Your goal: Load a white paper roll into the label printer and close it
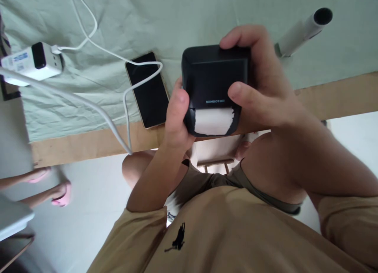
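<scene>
Both my hands hold a small black label printer (211,78) above the table's near edge. My left hand (175,115) grips its left side with the thumb against the front. My right hand (260,88) wraps over the top and right side, thumb resting on the front face. A torn strip of white paper (213,121) sticks out of the printer's slot, facing me.
A dark smartphone (147,88) lies on the pale green tablecloth (147,21), a white cable (118,103) looped over it. A white charger block (32,62) sits far left, a white cylinder (304,30) upper right. Another person's feet in pink slippers (60,194) show lower left.
</scene>
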Action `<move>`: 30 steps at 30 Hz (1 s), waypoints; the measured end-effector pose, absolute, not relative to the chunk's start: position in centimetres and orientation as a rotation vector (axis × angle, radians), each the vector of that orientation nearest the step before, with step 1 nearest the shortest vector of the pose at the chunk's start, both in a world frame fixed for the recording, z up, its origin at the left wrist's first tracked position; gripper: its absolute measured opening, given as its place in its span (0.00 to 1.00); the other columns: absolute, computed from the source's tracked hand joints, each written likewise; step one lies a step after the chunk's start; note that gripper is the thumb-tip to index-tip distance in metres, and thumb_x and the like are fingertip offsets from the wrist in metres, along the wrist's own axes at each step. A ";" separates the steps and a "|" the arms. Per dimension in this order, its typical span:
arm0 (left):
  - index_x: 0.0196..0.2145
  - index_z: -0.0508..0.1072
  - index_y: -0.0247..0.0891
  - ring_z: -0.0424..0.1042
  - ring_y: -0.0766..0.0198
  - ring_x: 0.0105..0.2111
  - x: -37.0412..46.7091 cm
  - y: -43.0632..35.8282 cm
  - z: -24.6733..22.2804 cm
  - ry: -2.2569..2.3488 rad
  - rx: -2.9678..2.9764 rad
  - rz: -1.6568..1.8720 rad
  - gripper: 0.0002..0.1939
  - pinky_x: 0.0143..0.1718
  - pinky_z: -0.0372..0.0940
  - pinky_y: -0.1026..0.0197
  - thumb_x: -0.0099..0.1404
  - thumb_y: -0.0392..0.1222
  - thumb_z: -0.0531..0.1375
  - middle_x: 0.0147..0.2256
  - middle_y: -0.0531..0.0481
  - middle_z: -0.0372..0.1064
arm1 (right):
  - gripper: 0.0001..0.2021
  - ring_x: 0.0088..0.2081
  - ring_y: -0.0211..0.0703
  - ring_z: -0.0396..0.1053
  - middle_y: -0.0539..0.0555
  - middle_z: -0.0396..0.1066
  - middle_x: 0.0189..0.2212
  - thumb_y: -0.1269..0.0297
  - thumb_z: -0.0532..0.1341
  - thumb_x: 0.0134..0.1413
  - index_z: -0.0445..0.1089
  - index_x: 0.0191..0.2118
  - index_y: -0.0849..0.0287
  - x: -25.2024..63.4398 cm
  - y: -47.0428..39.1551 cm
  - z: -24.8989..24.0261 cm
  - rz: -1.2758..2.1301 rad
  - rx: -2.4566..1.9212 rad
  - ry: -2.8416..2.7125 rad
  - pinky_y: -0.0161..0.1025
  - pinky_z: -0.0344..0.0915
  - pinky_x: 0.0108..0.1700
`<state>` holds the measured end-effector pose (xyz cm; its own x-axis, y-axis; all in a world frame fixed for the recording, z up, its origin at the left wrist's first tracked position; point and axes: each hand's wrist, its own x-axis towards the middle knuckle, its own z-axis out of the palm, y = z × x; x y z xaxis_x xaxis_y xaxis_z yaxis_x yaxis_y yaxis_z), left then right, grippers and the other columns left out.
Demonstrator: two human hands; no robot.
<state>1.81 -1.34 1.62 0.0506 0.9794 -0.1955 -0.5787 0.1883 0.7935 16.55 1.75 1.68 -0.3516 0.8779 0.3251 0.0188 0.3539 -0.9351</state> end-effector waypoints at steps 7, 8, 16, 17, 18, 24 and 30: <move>0.43 0.75 0.44 0.67 0.46 0.66 0.5 -1.2 0.5 0.844 0.700 1.237 0.19 0.55 0.74 0.52 0.61 0.57 0.69 0.40 0.46 0.76 | 0.24 0.42 0.34 0.65 0.54 0.64 0.50 0.57 0.68 0.55 0.59 0.52 0.57 16.5 2.2 1.2 1.034 -0.744 -1.715 0.34 0.67 0.46; 0.44 0.75 0.43 0.68 0.46 0.65 0.5 -1.1 0.3 0.857 0.714 1.237 0.20 0.54 0.74 0.53 0.62 0.58 0.67 0.40 0.46 0.76 | 0.25 0.43 0.35 0.64 0.54 0.63 0.50 0.56 0.67 0.55 0.58 0.53 0.57 16.4 2.1 1.3 1.065 -0.759 -1.703 0.35 0.66 0.47; 0.44 0.74 0.40 0.73 0.48 0.61 0.6 -1.0 0.4 0.911 0.763 1.241 0.17 0.51 0.75 0.56 0.64 0.55 0.64 0.40 0.46 0.75 | 0.25 0.45 0.38 0.65 0.55 0.61 0.53 0.56 0.65 0.56 0.55 0.54 0.54 16.6 1.7 1.8 1.194 -0.824 -1.681 0.36 0.66 0.49; 0.43 0.74 0.40 0.73 0.48 0.61 0.5 -0.9 0.4 0.903 0.766 1.230 0.17 0.52 0.75 0.56 0.65 0.55 0.64 0.40 0.46 0.75 | 0.25 0.45 0.38 0.65 0.55 0.61 0.53 0.56 0.65 0.56 0.55 0.54 0.54 16.6 1.8 1.8 1.193 -0.817 -1.685 0.37 0.67 0.49; 0.43 0.74 0.40 0.73 0.48 0.61 0.5 -0.9 0.5 0.892 0.765 1.226 0.16 0.52 0.75 0.56 0.65 0.54 0.64 0.39 0.46 0.75 | 0.25 0.45 0.39 0.65 0.55 0.61 0.53 0.56 0.65 0.57 0.55 0.54 0.54 16.7 1.8 1.7 1.188 -0.816 -1.689 0.37 0.67 0.49; 0.44 0.73 0.40 0.76 0.53 0.58 0.5 -0.9 0.6 0.787 0.675 1.234 0.11 0.52 0.75 0.58 0.67 0.47 0.64 0.32 0.49 0.74 | 0.25 0.46 0.40 0.65 0.57 0.63 0.54 0.57 0.65 0.57 0.56 0.55 0.55 16.7 1.8 1.8 1.137 -0.848 -1.718 0.39 0.66 0.52; 0.41 0.71 0.40 0.72 0.49 0.61 1.3 -1.2 1.7 0.871 0.610 1.257 0.10 0.56 0.71 0.54 0.67 0.48 0.59 0.37 0.45 0.77 | 0.23 0.45 0.39 0.66 0.55 0.63 0.53 0.55 0.64 0.58 0.55 0.54 0.53 16.5 1.6 1.7 1.126 -0.864 -1.721 0.39 0.69 0.49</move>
